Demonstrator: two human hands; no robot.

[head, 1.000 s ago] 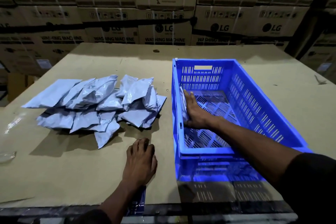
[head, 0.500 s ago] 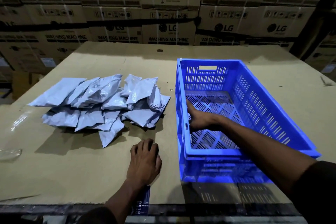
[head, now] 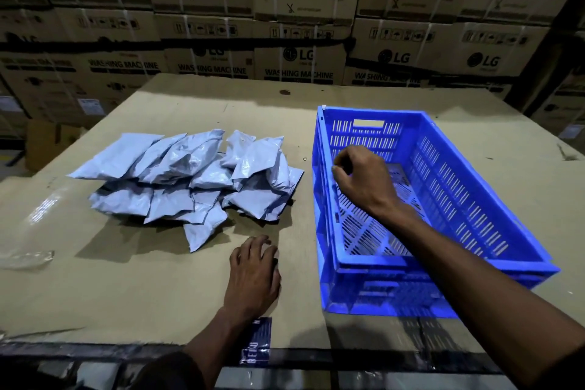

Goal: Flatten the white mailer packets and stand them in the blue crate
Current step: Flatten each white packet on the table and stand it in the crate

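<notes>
The pile of white mailer packets [head: 193, 180] lies untouched on the cardboard. The left hand [head: 253, 275] rests flat, fingers relaxed. The right hand [head: 361, 180], loosely curled and empty, has lifted from the blue crate [head: 474, 199]; 1 packet apparently placed there is hidden.

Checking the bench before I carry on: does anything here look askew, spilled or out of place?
Only the mailer packets: they lie in a loose, overlapping heap on the cardboard table, puffy and crumpled, none flattened. The blue crate sits square and shows no packet inside. A scrap of clear plastic lies at the table's left edge.
</notes>
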